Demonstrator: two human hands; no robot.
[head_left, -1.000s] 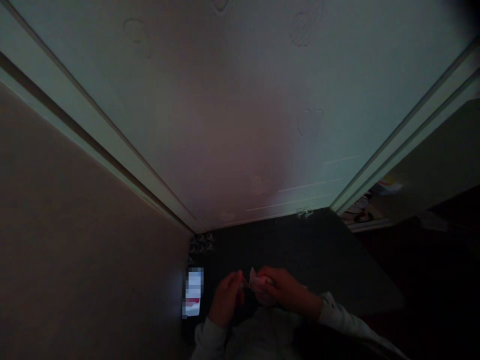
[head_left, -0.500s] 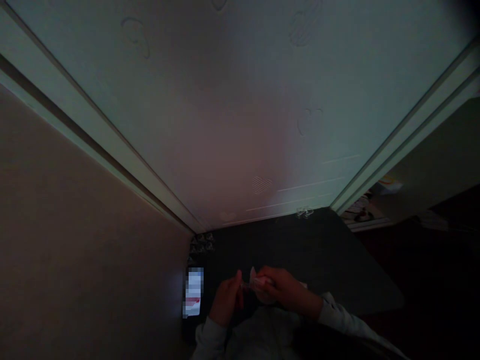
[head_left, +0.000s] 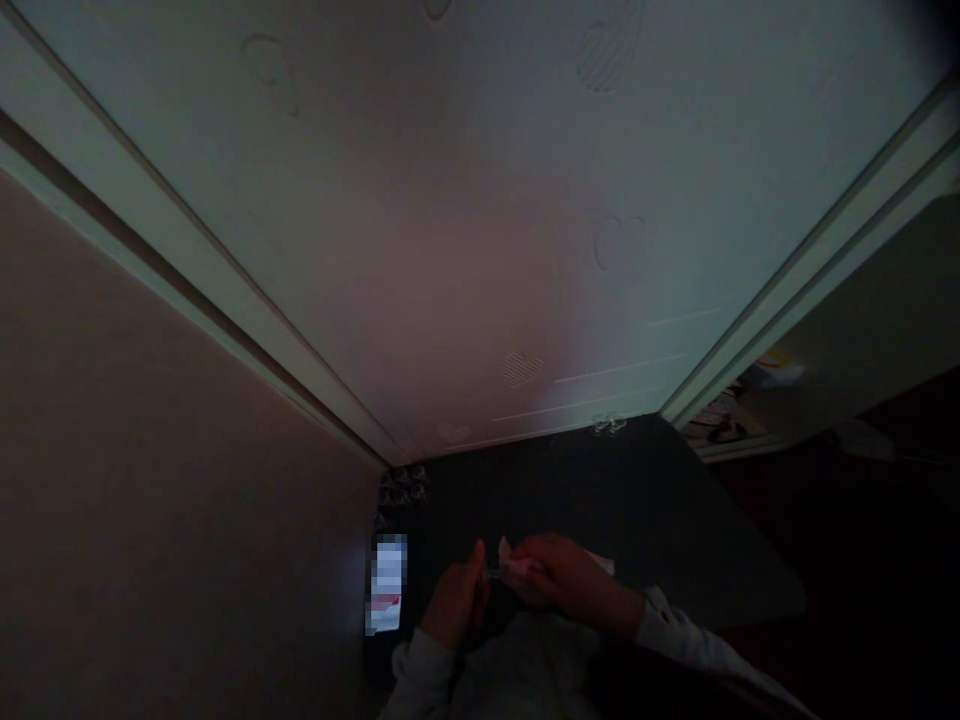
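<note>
Low in the middle of the dim view, my left hand (head_left: 454, 597) is closed, its thumb pointing up, on a small clear object (head_left: 493, 573) whose exact kind I cannot make out. Close by on the right, my right hand (head_left: 566, 577) is closed around a thin, pale tissue-like piece (head_left: 505, 552). One tip of this piece stands up at the fingers, and a pale edge shows behind the knuckles. The clear object bridges the narrow gap between both hands. Both hands are above the dark tabletop (head_left: 637, 520).
Several small clear objects (head_left: 403, 484) stand in the table's back left corner, and more clear pieces (head_left: 609, 424) lie by the back wall panel (head_left: 450, 250). A lit phone-like screen (head_left: 387, 585), blurred out, is left of my hands. Beyond the right edge is a shelf with things (head_left: 776, 370).
My hands stay almost in place, with small finger shifts. More of the pale piece shows behind my right hand now.
</note>
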